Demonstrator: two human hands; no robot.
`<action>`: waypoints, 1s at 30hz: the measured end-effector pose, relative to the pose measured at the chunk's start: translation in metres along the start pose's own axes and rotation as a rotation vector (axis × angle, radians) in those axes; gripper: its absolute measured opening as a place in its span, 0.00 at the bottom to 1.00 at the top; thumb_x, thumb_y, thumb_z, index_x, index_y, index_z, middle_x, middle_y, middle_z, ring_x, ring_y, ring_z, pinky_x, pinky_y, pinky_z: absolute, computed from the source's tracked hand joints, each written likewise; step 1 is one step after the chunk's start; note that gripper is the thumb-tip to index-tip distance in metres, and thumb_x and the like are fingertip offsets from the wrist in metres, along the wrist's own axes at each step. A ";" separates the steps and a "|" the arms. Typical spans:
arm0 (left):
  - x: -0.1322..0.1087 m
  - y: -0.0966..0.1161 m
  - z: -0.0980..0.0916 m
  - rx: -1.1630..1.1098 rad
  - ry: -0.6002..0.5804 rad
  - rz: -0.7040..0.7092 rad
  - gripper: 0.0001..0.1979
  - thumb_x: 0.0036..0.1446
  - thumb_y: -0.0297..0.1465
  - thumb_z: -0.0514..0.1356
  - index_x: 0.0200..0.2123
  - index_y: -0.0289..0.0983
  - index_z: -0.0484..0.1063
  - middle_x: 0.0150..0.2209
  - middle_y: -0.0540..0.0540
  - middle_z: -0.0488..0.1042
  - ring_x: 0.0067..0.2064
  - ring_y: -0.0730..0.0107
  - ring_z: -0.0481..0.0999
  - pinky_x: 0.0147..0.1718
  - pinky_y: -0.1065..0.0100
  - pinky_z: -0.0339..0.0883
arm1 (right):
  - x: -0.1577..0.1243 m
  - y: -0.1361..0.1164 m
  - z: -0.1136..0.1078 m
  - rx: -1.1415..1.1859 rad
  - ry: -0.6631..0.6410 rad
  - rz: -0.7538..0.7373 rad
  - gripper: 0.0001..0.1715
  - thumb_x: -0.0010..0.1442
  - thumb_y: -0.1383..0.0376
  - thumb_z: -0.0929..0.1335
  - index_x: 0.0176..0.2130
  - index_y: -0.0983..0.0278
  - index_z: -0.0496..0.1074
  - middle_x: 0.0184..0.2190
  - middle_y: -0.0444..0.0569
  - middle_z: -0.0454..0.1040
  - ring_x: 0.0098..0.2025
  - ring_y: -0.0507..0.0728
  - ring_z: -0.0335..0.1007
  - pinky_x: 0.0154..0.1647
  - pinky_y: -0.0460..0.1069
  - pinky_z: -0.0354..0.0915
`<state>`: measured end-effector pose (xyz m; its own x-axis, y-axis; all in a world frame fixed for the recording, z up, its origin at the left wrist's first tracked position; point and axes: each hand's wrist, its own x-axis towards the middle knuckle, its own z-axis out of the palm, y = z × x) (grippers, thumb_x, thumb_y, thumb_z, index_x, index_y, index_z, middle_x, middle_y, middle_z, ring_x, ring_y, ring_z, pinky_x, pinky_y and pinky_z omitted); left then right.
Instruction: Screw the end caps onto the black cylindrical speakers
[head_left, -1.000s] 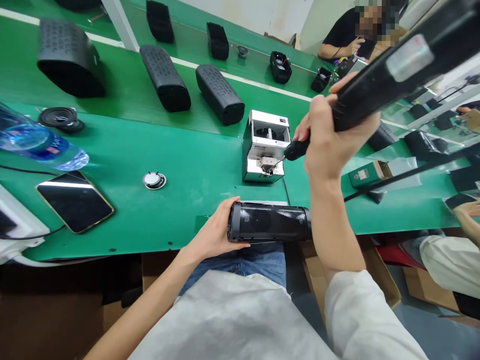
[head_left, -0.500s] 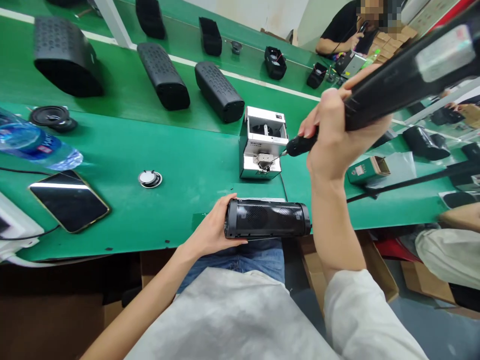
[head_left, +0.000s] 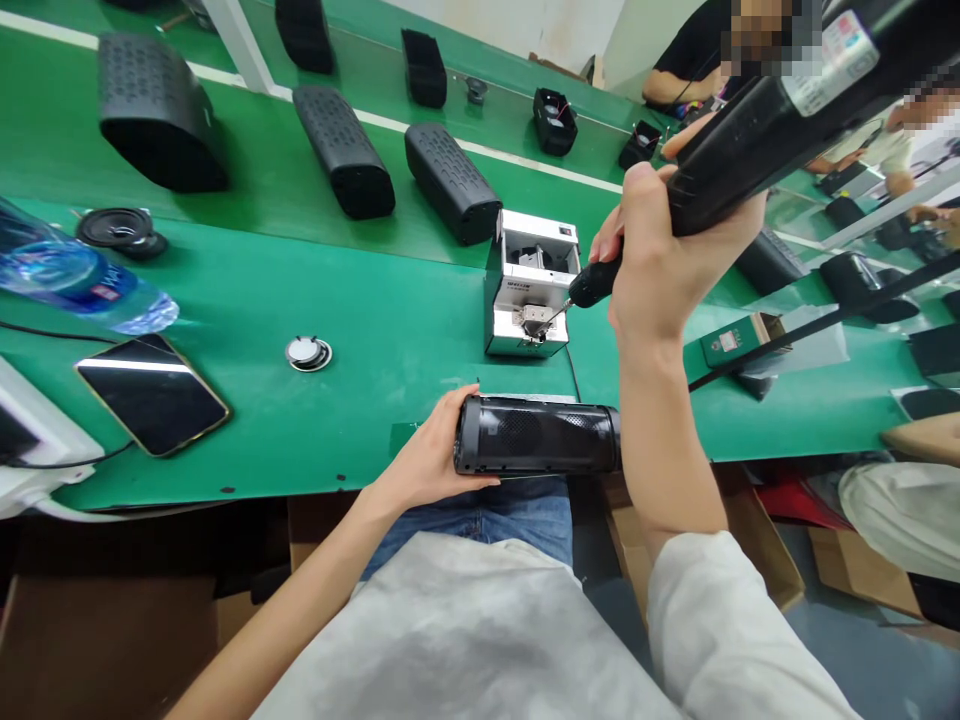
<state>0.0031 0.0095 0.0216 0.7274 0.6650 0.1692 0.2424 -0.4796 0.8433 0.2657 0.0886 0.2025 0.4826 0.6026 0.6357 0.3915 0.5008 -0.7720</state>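
My left hand (head_left: 433, 450) grips the left end of a black speaker (head_left: 544, 437), which lies lengthwise at the table's front edge. A perforated grille shows on its upper face. My right hand (head_left: 664, 255) is wrapped around a black electric screwdriver (head_left: 739, 150), tilted down to the left. Its bit reaches the front pickup of a white screw feeder (head_left: 531, 285), beyond the speaker. Whether a screw sits on the bit tip is too small to make out. My right forearm hides the speaker's right end.
Several black speaker housings (head_left: 454, 185) stand on the green bench behind. To the left are a phone (head_left: 154, 393), a water bottle (head_left: 82, 275), a loose speaker driver (head_left: 120, 230) and a small round part (head_left: 308, 353). A green box (head_left: 742, 340) lies right; co-workers sit beyond.
The view has shifted slightly, moving bench items a little to the right. My right hand and the electric screwdriver have moved slightly left, with the bit still at the feeder. My left hand keeps its hold.
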 end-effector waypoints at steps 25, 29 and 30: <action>-0.001 -0.002 0.002 0.007 0.012 0.011 0.63 0.55 0.43 0.82 0.80 0.48 0.44 0.76 0.30 0.62 0.77 0.30 0.68 0.74 0.33 0.69 | -0.001 -0.007 -0.005 0.033 0.071 -0.160 0.20 0.71 0.45 0.74 0.48 0.50 0.64 0.29 0.39 0.62 0.20 0.53 0.59 0.22 0.54 0.63; -0.001 -0.003 0.002 -0.003 0.011 0.018 0.63 0.55 0.43 0.82 0.80 0.49 0.45 0.76 0.30 0.63 0.77 0.30 0.69 0.73 0.33 0.69 | 0.003 0.006 -0.008 0.075 0.079 -0.165 0.22 0.69 0.43 0.73 0.51 0.49 0.63 0.34 0.41 0.67 0.23 0.56 0.66 0.25 0.55 0.66; -0.001 -0.003 0.002 -0.003 0.011 0.017 0.63 0.55 0.43 0.82 0.80 0.49 0.45 0.76 0.31 0.63 0.77 0.30 0.69 0.73 0.33 0.69 | 0.004 0.009 -0.009 0.079 0.067 -0.168 0.23 0.69 0.43 0.73 0.52 0.49 0.63 0.34 0.41 0.67 0.24 0.57 0.67 0.25 0.55 0.66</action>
<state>0.0028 0.0092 0.0181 0.7241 0.6631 0.1894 0.2277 -0.4891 0.8419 0.2778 0.0902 0.1974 0.4678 0.4650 0.7516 0.4095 0.6396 -0.6506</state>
